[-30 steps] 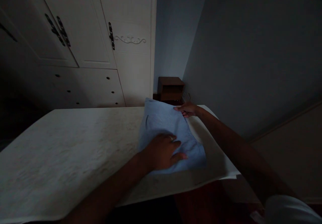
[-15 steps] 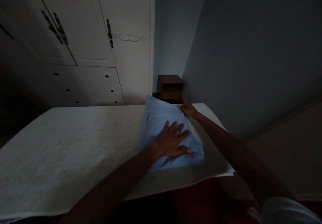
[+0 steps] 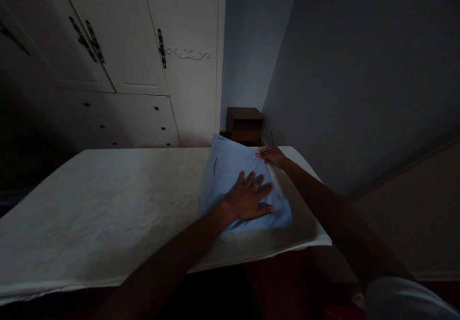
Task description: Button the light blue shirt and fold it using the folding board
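Observation:
A folded light blue garment (image 3: 230,171) lies on the right part of a pale cloth-covered table (image 3: 108,200). My left hand (image 3: 249,198) rests flat on the garment's near half, fingers spread, a ring on one finger. My right hand (image 3: 272,156) touches the garment's far right edge, its fingers laid against the fabric, partly curled. The room is dim.
A white wardrobe (image 3: 143,61) with dark handles and drawers stands behind the table. A small brown nightstand (image 3: 245,124) sits in the corner beyond the garment. A grey wall (image 3: 359,71) runs along the right. The table's near right corner (image 3: 323,241) hangs over dark floor.
My left hand slid from the garment's near edge up toward its middle and its fingers spread flat. My right hand stayed at the far right edge.

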Available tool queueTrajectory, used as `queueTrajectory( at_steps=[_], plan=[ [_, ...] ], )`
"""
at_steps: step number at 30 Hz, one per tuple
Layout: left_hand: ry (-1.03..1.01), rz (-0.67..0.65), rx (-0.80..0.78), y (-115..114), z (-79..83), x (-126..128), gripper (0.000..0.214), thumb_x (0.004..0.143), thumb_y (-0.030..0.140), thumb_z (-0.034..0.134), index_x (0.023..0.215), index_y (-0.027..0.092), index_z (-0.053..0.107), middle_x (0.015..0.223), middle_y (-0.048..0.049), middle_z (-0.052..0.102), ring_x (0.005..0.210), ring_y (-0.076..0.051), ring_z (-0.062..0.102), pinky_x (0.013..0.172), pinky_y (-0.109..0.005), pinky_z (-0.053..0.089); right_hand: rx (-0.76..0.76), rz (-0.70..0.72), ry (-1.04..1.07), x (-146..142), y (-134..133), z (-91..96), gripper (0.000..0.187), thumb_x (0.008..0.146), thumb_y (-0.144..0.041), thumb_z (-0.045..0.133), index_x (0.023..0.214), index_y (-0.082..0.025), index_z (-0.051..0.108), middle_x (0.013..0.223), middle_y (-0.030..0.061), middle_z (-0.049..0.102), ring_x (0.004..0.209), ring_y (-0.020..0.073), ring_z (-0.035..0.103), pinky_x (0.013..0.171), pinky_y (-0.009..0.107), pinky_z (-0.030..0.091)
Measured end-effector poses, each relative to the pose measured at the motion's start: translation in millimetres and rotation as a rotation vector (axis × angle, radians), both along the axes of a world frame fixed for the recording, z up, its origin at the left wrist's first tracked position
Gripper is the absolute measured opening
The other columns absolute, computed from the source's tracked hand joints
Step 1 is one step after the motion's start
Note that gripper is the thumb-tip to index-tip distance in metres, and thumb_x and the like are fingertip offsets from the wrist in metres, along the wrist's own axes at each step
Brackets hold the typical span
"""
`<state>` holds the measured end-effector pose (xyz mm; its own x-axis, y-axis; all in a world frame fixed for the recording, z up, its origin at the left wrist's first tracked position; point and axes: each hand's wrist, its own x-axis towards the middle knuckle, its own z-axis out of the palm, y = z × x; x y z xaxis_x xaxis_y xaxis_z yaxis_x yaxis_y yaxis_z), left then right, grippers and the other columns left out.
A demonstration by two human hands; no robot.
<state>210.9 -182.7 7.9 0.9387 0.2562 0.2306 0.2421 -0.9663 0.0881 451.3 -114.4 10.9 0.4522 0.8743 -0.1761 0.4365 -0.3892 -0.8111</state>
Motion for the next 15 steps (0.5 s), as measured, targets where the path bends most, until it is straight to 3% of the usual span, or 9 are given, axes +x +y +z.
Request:
queueTrajectory(
  at_steps=[5, 8, 11, 15],
  plan=[
    [0.013, 0.001, 0.057, -25.6, 3.9, -2.8, 0.05, 0.098, 0.042, 0.035, 0.146, 0.028, 0.041, 0.151, -0.0127, 0.043, 0.141, -0.04, 0.032, 0.107, -0.068, 0.026, 0.049, -0.016, -0.185, -8.6, -3.5, 3.0, 0.03, 0.075, -0.042, 0.075, 0.087, -0.016, 0.063, 0.072, 0.0029, 0.068, 0.066, 0.0169, 0.064, 0.059, 0.025, 0.051],
    [-0.024, -0.014, 0.061, -42.7, 4.3, -3.7, 0.056, 0.098, 0.05, 0.029, 0.145, 0.021, 0.042, 0.151, -0.0171, 0.041, 0.141, -0.036, 0.032, 0.108, -0.065, 0.026, 0.103, -0.005, -0.319, -21.2, -7.7, 9.1, 0.032, 0.079, -0.039, 0.072, 0.096, -0.013, 0.066, 0.101, 0.0123, 0.071, 0.098, 0.0258, 0.066, 0.083, 0.033, 0.052],
    [-0.026, -0.039, 0.038, -55.1, 4.2, -2.1, 0.069, 0.095, 0.064, 0.024, 0.145, 0.021, 0.042, 0.152, -0.0181, 0.04, 0.142, -0.038, 0.03, 0.108, -0.068, 0.024, 0.166, 0.053, -0.419, -41.1, -18.2, 15.0, 0.048, 0.084, -0.042, 0.067, 0.122, -0.013, 0.06, 0.134, 0.0156, 0.058, 0.126, 0.0277, 0.053, 0.103, 0.036, 0.042],
    [0.017, -0.03, -0.01, -63.2, 4.6, 3.3, 0.074, 0.091, 0.07, 0.029, 0.145, 0.022, 0.044, 0.154, -0.0185, 0.038, 0.144, -0.041, 0.025, 0.108, -0.071, 0.019, 0.141, 0.299, -0.666, -66.8, -42.3, 12.9, 0.066, 0.091, -0.056, 0.052, 0.141, -0.015, 0.046, 0.155, 0.0164, 0.036, 0.144, 0.0308, 0.03, 0.115, 0.045, 0.028]
  ],
)
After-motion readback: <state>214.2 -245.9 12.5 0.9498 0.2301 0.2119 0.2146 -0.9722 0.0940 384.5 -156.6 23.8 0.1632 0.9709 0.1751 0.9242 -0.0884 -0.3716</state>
